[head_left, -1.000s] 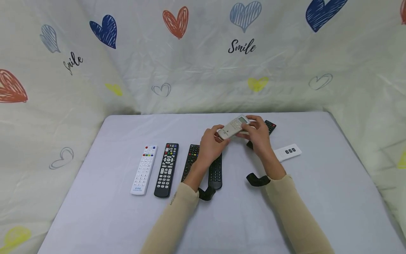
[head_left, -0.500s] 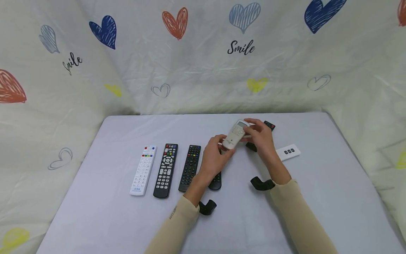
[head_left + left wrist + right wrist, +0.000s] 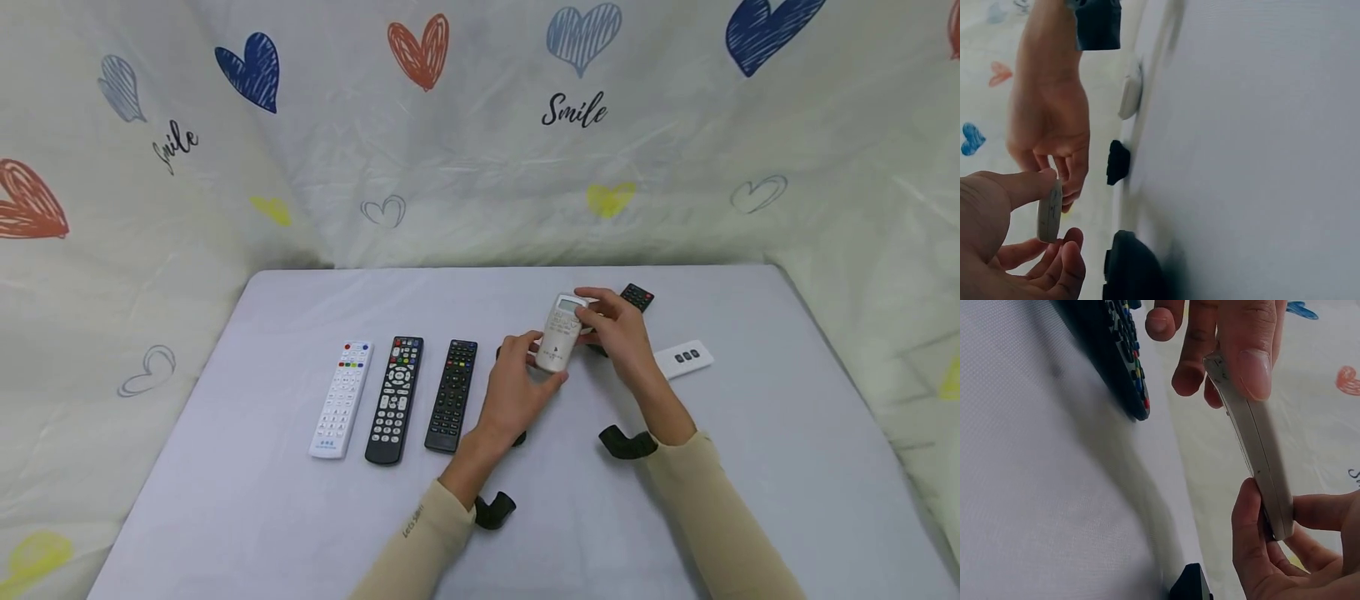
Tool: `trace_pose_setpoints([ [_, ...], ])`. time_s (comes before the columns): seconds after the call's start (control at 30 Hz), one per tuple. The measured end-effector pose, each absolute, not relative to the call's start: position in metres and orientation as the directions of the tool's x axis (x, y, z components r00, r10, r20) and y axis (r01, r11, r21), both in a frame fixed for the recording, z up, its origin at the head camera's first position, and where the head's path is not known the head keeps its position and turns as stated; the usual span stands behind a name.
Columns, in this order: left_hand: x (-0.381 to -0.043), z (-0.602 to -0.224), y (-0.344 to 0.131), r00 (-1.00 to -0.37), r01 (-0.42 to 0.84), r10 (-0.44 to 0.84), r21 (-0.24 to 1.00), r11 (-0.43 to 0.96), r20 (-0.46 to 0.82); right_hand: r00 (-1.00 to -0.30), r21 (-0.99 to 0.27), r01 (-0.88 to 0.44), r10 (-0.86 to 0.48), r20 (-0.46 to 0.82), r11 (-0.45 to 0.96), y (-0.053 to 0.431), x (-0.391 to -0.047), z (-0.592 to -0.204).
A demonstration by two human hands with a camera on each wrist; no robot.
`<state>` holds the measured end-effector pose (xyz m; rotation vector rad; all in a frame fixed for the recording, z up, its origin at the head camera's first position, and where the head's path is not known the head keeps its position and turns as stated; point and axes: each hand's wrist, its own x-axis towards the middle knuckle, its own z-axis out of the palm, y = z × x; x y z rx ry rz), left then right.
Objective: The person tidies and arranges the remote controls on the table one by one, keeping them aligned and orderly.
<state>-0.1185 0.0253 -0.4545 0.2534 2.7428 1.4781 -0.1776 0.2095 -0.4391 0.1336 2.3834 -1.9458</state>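
Both hands hold a small white remote control [image 3: 558, 335] with a little display, raised above the table. My left hand [image 3: 517, 390] pinches its lower end between thumb and fingers. At the display end, my right hand [image 3: 618, 332] grips it, with the thumb over the face near the screen. In the left wrist view the remote control [image 3: 1049, 212] shows edge-on, the left hand [image 3: 997, 225] around its near end. The right wrist view shows its side seam, with fingers of the right hand [image 3: 1310, 550] on the lower end. Its back is hidden in the head view.
A white remote [image 3: 341, 400] and two black remotes, one [image 3: 394, 400] beside the other [image 3: 452, 396], lie at the left. Another black one [image 3: 520, 439] is mostly hidden under the left arm. Right of centre are a small black remote [image 3: 637, 297] and a white three-button remote [image 3: 684, 358].
The held remote control has turned from a slant to nearly upright in the head view, its lower end swinging toward me. Both hands have shifted slightly right and nearer, still holding it.
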Motion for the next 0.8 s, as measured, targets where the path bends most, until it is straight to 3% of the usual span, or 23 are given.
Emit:
trace_pose_setpoints([
  [0.43, -0.103, -0.46, 0.029, -0.99, 0.106, 0.14, 0.805, 0.584, 0.029, -0.989, -0.957, 0.138, -0.021, -0.148, 0.255, 0.208, -0.17, -0.443],
  [0.8, -0.085, -0.461, 0.039, -0.992, 0.101, 0.113, 0.836, 0.539, 0.047, -0.984, -0.939, 0.117, -0.088, -0.153, 0.324, 0.209, -0.164, -0.443],
])
